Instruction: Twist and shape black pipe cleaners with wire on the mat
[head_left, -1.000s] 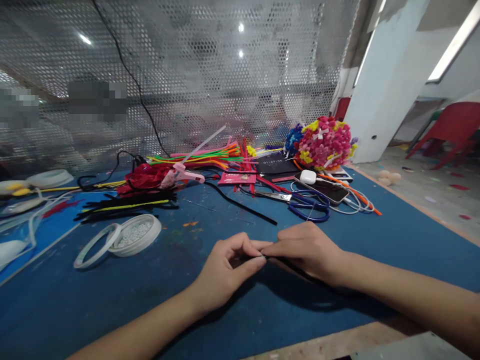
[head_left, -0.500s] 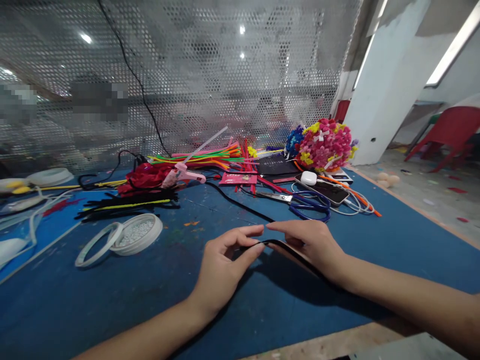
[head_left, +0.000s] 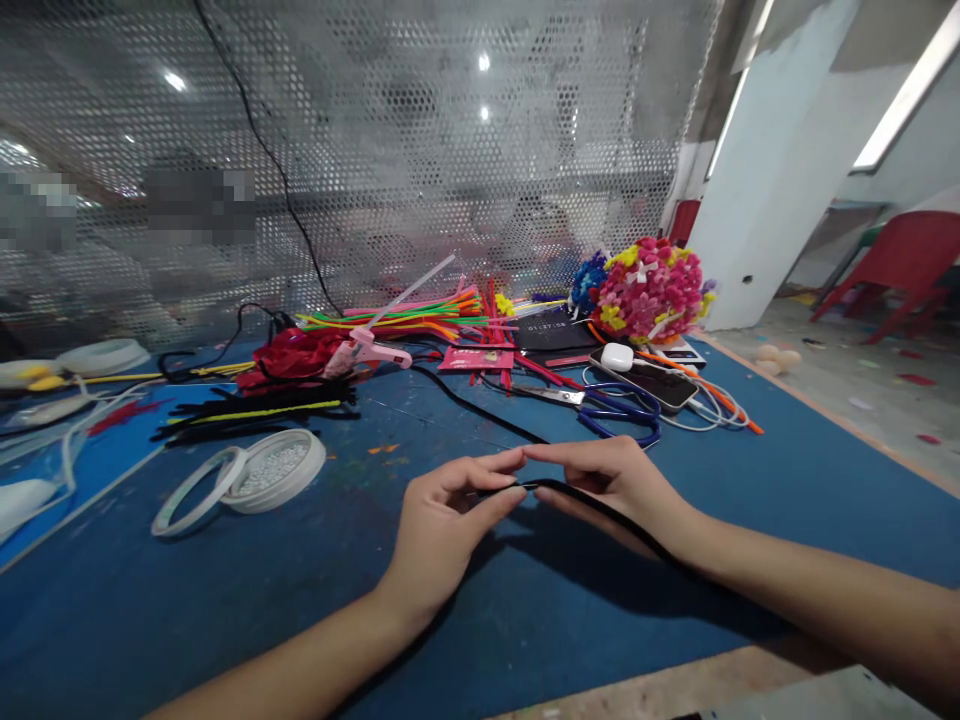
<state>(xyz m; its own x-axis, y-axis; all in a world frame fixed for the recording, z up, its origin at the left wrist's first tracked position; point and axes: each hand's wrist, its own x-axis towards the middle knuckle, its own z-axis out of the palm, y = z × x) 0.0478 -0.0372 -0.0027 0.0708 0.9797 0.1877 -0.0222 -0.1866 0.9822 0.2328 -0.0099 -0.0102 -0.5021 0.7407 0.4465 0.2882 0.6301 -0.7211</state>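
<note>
Both hands meet over the blue table [head_left: 247, 620]. My left hand [head_left: 442, 530] pinches the end of a thin, flexible black strip [head_left: 592, 498] between thumb and fingers. From there the strip bows over my right thumb and runs down past the palm toward the wrist. My right hand [head_left: 622, 490] has its index finger stretched to touch the left fingertips, with the thumb under the strip. A small pale glint shows on the strip between the thumbs. Just behind the hands lie scissors [head_left: 619, 412] with blue handles, and a black cord [head_left: 480, 405] passes toward the fingers.
To the left stand a round white tub [head_left: 281, 470] of small white beads and its ring lid [head_left: 196, 492]. Behind are black pipe cleaners [head_left: 247, 412], a pink glue gun [head_left: 367, 352], coloured pipe cleaners [head_left: 420, 315], a phone [head_left: 660, 385] and a fuzzy flower ball [head_left: 652, 290].
My right hand has shifted slightly left, and its index fingertip now touches the left fingers. The strip's bend lies a little flatter between the hands.
</note>
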